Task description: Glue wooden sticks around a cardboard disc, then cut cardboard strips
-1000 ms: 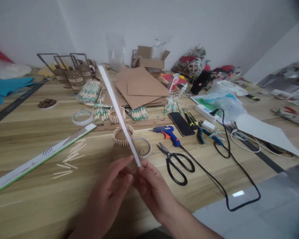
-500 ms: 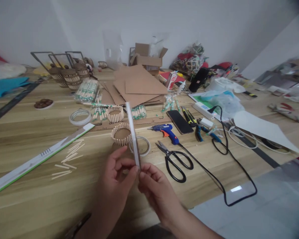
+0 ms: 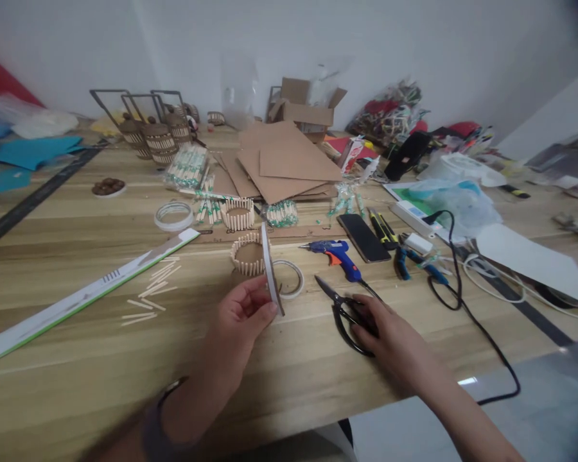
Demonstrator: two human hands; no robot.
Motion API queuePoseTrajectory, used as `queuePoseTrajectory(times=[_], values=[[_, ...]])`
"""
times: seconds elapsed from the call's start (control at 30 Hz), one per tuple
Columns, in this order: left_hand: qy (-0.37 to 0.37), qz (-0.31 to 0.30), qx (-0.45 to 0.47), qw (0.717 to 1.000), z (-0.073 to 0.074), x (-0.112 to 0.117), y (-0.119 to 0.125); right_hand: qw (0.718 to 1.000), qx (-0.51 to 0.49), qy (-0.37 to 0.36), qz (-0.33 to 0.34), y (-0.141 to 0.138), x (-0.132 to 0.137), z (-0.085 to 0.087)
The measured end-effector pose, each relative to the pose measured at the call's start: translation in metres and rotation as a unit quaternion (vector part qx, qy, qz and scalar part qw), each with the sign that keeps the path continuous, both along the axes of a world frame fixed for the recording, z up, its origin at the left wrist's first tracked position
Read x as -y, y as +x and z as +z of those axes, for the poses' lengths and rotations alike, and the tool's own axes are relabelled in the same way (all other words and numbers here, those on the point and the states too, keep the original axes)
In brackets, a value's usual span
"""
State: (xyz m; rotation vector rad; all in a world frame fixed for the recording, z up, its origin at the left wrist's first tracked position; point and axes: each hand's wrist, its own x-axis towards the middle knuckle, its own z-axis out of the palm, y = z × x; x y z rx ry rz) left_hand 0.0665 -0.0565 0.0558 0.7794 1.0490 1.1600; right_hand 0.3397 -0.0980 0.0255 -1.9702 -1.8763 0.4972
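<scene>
A thin cardboard strip (image 3: 268, 262), white on one face, stands upright in my left hand (image 3: 241, 324), pinched near its lower end between thumb and fingers. My right hand (image 3: 392, 340) has its fingers curled around the black handles of the scissors (image 3: 328, 292), which lie on the table with blades pointing away to the left. Just beyond the strip sits a ring of short wooden sticks (image 3: 247, 255), with a similar stick ring (image 3: 237, 215) behind it. A roll of tape (image 3: 296, 282) lies partly hidden behind the strip.
A blue glue gun (image 3: 334, 251) with a black cord and a phone (image 3: 363, 237) lie beyond the scissors. Loose sticks (image 3: 161, 276) and a long white-and-green strip (image 3: 91, 295) are on the left. Cardboard sheets (image 3: 293, 154) are stacked at the back.
My right hand has let go of the strip and moved right onto the scissors' handles. The strip stays in my left hand. The view has shifted slightly left.
</scene>
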Motion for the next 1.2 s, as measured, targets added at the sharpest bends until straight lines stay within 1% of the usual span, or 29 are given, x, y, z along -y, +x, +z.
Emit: queuePoseTrajectory(times=[0.07, 0.13, 0.23, 0.3, 0.4, 0.5, 0.63, 0.8, 1.0, 1.2], values=[[0.004, 0.001, 0.011, 1.000, 0.001, -0.001, -0.001, 0.998, -0.066, -0.024, 0.003, -0.008, 0.001, 0.011], [0.011, 0.005, 0.021, 1.000, 0.002, -0.002, -0.002, 0.987, -0.154, -0.031, 0.014, -0.021, 0.006, 0.019], [0.019, 0.019, 0.030, 0.999, 0.003, -0.003, -0.003, 0.961, -0.274, -0.019, 0.027, -0.049, 0.016, 0.023], [0.021, 0.028, 0.032, 0.999, 0.004, -0.004, -0.004, 0.950, -0.310, -0.020, 0.040, -0.069, 0.021, 0.023], [0.027, 0.036, 0.025, 0.999, 0.004, -0.004, -0.007, 0.954, -0.289, -0.018, 0.077, -0.092, 0.021, 0.024], [0.040, 0.037, 0.017, 0.998, 0.005, -0.004, -0.010, 0.964, -0.249, -0.001, 0.098, -0.102, 0.017, 0.026], [0.052, 0.029, 0.018, 0.998, 0.007, -0.002, -0.011, 0.970, -0.216, -0.021, 0.112, -0.106, 0.010, 0.030], [0.051, 0.003, 0.014, 0.999, 0.009, 0.000, -0.011, 0.972, -0.199, -0.018, 0.125, -0.114, 0.006, 0.030], [0.055, -0.024, 0.019, 0.998, 0.009, 0.003, -0.014, 0.968, -0.210, -0.039, 0.130, -0.115, 0.003, 0.031], [0.060, -0.025, 0.010, 0.998, 0.010, 0.004, -0.014, 0.960, -0.240, -0.064, 0.130, -0.116, 0.001, 0.031]])
